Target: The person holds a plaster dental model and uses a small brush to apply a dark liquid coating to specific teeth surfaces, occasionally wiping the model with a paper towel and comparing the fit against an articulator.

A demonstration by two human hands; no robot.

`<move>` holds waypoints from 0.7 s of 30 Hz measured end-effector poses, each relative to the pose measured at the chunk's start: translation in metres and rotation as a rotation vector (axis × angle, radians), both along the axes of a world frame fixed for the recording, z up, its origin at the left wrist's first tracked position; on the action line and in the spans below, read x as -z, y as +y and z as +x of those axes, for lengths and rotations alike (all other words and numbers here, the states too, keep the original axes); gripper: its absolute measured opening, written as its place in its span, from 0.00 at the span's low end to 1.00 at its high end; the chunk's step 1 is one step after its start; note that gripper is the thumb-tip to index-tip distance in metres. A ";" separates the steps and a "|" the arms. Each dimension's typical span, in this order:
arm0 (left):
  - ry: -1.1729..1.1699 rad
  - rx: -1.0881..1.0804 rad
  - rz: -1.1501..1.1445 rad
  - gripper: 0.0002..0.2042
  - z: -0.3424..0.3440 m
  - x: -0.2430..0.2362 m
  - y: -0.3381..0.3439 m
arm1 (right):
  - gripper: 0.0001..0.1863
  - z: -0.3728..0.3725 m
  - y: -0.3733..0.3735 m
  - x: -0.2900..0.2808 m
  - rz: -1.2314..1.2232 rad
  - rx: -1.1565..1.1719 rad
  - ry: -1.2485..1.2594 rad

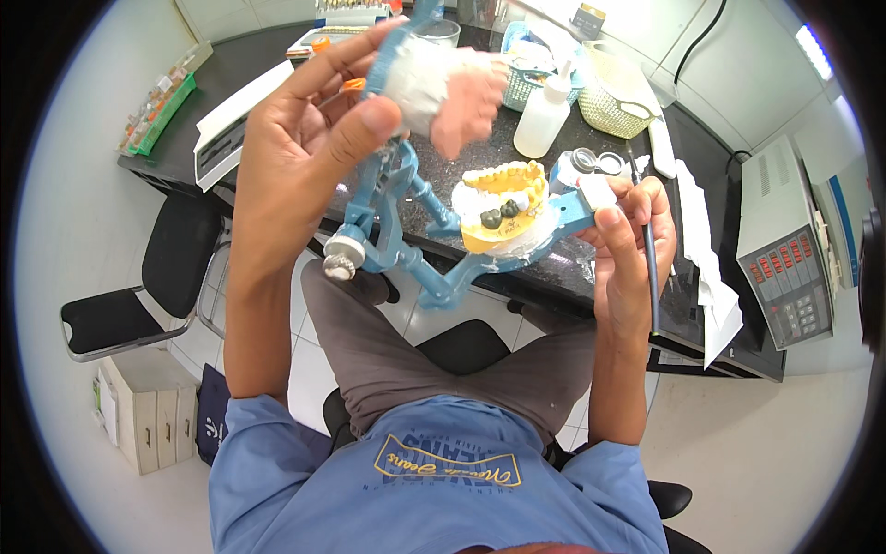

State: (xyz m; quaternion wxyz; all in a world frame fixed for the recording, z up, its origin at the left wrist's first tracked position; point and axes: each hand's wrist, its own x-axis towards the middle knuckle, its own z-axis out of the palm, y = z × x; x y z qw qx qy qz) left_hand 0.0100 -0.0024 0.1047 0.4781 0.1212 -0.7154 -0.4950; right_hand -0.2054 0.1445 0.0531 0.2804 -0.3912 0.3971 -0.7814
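Observation:
My left hand [291, 166] is closed on the raised upper arm of a blue dental articulator [441, 286], with fingers and thumb beside a white plaster mount carrying a pink cast [466, 106]. The articulator's lower arm carries a yellow dental model [498, 235] with white and dark tooth pieces, facing up below the pink cast. My right hand [623, 240] grips the end of that lower arm, and also has a long thin dark tool [652, 277] among its fingers, its tip end unclear. The articulator is held in the air over the desk's front edge and my lap.
A dark desk [221, 74] holds a white squeeze bottle [543, 120], two baskets [604, 92], small jars [591, 164], a green rack [161, 115], white paper [711, 305] and a grey control unit [784, 258]. A black chair [166, 268] and a drawer cabinet [143, 411] stand left.

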 end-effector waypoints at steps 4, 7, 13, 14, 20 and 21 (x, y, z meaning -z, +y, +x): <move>0.000 -0.190 -0.017 0.32 0.011 0.023 -0.018 | 0.20 -0.005 -0.002 0.011 0.081 0.038 0.243; 0.096 -0.229 0.037 0.30 0.007 0.033 -0.020 | 0.21 -0.003 -0.012 0.009 0.230 0.007 0.504; 0.305 -0.267 0.092 0.29 0.015 0.060 -0.036 | 0.20 0.004 -0.048 0.004 0.282 0.035 1.002; 0.337 -0.267 0.126 0.29 0.012 0.062 -0.038 | 0.19 0.005 -0.052 0.004 0.322 0.033 1.057; 0.488 -0.279 0.119 0.29 0.007 0.083 -0.053 | 0.17 0.009 -0.078 0.004 0.407 0.003 1.265; 0.497 -0.283 0.118 0.29 0.006 0.086 -0.055 | 0.16 0.009 -0.081 0.006 0.393 0.009 1.299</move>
